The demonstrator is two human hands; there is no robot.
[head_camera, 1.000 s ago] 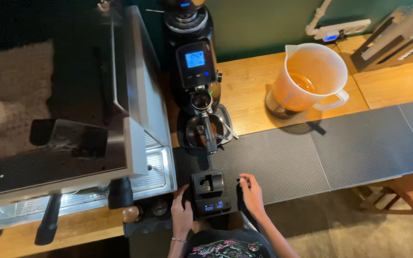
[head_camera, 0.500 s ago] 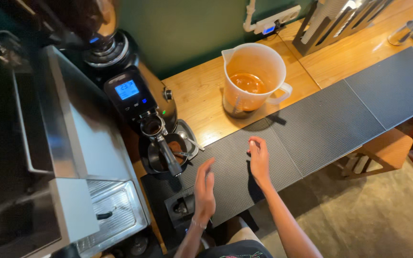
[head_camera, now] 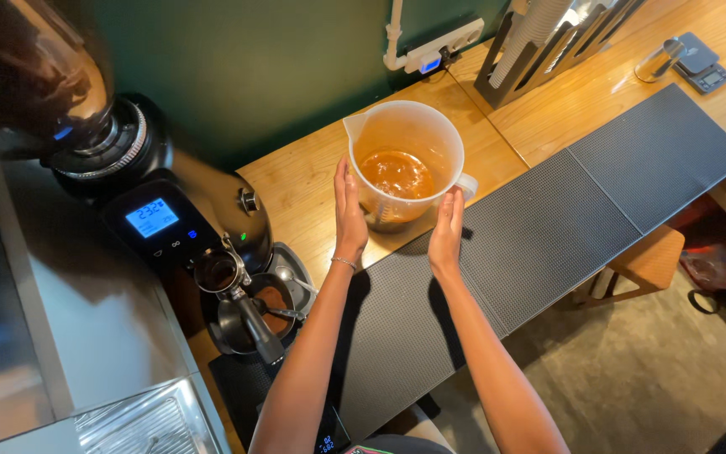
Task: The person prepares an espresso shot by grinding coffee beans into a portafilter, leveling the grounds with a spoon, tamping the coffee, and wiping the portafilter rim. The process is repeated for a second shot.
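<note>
A translucent plastic pitcher (head_camera: pixel 407 139) with brown liquid in its bottom stands on the wooden counter (head_camera: pixel 296 181). My left hand (head_camera: pixel 349 210) is flat against its left side, fingers straight and pointing away from me. At the pitcher's right side, by the handle, my right hand (head_camera: pixel 447 229) rests with fingers extended. Both palms face the pitcher and neither is closed around it.
A black coffee grinder (head_camera: pixel 161 214) with a lit blue display stands at the left, a portafilter with grounds (head_camera: pixel 254 311) below it. Black rubber mats (head_camera: pixel 548 219) run along the counter. A small scale (head_camera: pixel 699 63) and a rack (head_camera: pixel 548 42) sit at the back right.
Both hands have moved from the small scale at the counter's front edge up across the mat to the pitcher. The view has swung right and closer to the pitcher.
</note>
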